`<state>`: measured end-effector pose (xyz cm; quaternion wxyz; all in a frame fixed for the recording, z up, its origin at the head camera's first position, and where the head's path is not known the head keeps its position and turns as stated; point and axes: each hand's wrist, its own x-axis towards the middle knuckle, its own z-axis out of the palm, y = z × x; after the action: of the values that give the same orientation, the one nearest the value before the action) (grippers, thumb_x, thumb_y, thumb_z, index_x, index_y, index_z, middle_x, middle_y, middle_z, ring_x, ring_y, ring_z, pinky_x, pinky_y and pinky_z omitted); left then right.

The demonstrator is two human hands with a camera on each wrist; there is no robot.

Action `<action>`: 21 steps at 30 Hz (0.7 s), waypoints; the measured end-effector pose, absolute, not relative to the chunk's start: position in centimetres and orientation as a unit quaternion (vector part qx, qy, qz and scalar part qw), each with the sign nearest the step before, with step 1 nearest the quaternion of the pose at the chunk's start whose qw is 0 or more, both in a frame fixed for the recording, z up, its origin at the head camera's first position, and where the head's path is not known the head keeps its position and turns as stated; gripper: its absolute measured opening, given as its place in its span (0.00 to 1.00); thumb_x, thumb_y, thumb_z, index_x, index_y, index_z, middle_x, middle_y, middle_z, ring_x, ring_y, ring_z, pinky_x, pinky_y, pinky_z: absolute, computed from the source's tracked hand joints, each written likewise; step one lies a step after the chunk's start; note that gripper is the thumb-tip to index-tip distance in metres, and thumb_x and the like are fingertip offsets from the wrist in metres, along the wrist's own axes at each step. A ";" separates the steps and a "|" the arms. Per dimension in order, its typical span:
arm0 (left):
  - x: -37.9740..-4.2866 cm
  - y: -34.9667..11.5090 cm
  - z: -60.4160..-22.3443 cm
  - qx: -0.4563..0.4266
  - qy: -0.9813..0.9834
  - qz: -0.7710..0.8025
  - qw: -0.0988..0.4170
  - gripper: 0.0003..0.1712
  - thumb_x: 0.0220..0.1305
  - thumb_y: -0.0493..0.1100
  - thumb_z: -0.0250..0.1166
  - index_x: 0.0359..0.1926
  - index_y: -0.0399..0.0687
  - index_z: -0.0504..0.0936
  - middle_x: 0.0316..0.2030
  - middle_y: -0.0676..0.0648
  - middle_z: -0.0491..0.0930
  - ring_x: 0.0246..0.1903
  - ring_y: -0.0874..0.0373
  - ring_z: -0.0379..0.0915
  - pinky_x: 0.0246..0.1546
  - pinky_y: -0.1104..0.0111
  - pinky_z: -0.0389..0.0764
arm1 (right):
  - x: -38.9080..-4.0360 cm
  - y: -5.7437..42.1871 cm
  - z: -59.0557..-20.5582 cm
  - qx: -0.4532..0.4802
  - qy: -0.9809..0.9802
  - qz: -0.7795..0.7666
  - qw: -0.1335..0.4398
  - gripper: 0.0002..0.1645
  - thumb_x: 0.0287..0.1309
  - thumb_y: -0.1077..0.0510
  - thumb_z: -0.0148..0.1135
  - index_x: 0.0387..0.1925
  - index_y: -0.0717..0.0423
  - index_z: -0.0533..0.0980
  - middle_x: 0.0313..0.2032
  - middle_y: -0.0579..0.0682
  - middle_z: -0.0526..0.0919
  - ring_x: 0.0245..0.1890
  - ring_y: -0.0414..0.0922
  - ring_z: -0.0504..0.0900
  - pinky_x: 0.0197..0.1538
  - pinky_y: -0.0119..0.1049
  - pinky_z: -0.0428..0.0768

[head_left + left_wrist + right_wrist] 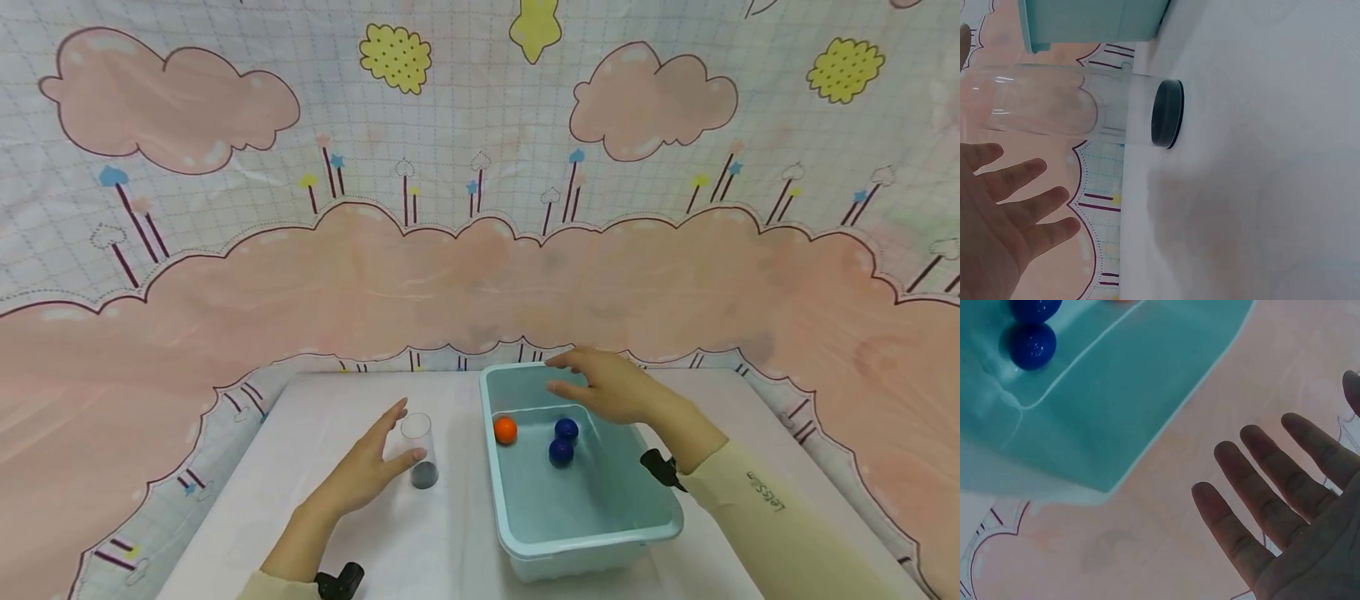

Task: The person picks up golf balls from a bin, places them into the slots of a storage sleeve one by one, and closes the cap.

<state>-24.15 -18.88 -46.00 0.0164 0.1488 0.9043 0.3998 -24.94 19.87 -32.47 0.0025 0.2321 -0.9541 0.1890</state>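
Observation:
A clear cylinder (417, 437) with a dark base (1168, 114) stands upright on the white table, left of the teal bin. My left hand (365, 468) is beside it, thumb and fingers spread around its near left side; in the left wrist view a gap shows between the fingers (1047, 236) and the cylinder. My right hand (611, 387) hovers over the back right part of the teal bin (525, 550), fingers apart and holding nothing. Inside the bin lie an orange ball (506, 430) and two dark blue balls (561, 452), the blue ones close together.
The white table (360, 558) carries the bin right of centre, its raised walls standing between the cylinder and the balls. A curtain (465, 283) printed with clouds hangs behind the table and down along both sides. Black camera straps (663, 469) sit on both wrists.

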 end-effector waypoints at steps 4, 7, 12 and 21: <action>-24.2 -18.7 -46.8 0.148 0.902 0.405 0.022 0.57 0.65 0.70 0.66 0.83 0.59 0.47 0.78 0.39 0.61 0.77 0.33 0.55 0.71 0.31 0.58 | -25.7 19.1 -33.3 0.236 -0.956 0.174 -0.019 0.31 0.73 0.37 0.58 0.68 0.47 0.75 0.64 0.52 0.81 0.62 0.56 0.80 0.63 0.58 0.79; -24.1 -18.5 -47.1 0.146 0.898 0.414 0.022 0.57 0.63 0.69 0.68 0.83 0.60 0.48 0.77 0.40 0.63 0.76 0.35 0.60 0.70 0.32 0.61 | -26.1 18.7 -33.9 0.232 -0.959 0.157 -0.040 0.32 0.72 0.36 0.58 0.68 0.47 0.75 0.64 0.53 0.80 0.62 0.54 0.80 0.65 0.57 0.78; -24.2 -18.1 -47.3 0.150 0.891 0.428 0.022 0.56 0.61 0.67 0.72 0.81 0.61 0.52 0.75 0.42 0.67 0.73 0.38 0.65 0.69 0.36 0.66 | -26.8 18.4 -34.8 0.235 -0.960 0.140 -0.064 0.32 0.72 0.38 0.60 0.68 0.51 0.76 0.64 0.53 0.81 0.64 0.54 0.79 0.68 0.56 0.76; -24.4 -17.4 -48.2 0.141 0.873 0.466 0.026 0.46 0.61 0.59 0.75 0.74 0.59 0.63 0.70 0.46 0.75 0.66 0.37 0.74 0.64 0.40 0.74 | -27.9 17.7 -36.7 0.248 -0.956 0.135 -0.085 0.29 0.70 0.42 0.64 0.63 0.56 0.78 0.57 0.55 0.85 0.59 0.54 0.82 0.64 0.54 0.79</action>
<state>-24.36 -17.45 -48.15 0.0259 0.1414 0.8730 0.4661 -27.87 17.70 -36.72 -0.0849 0.2480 -0.9556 0.1350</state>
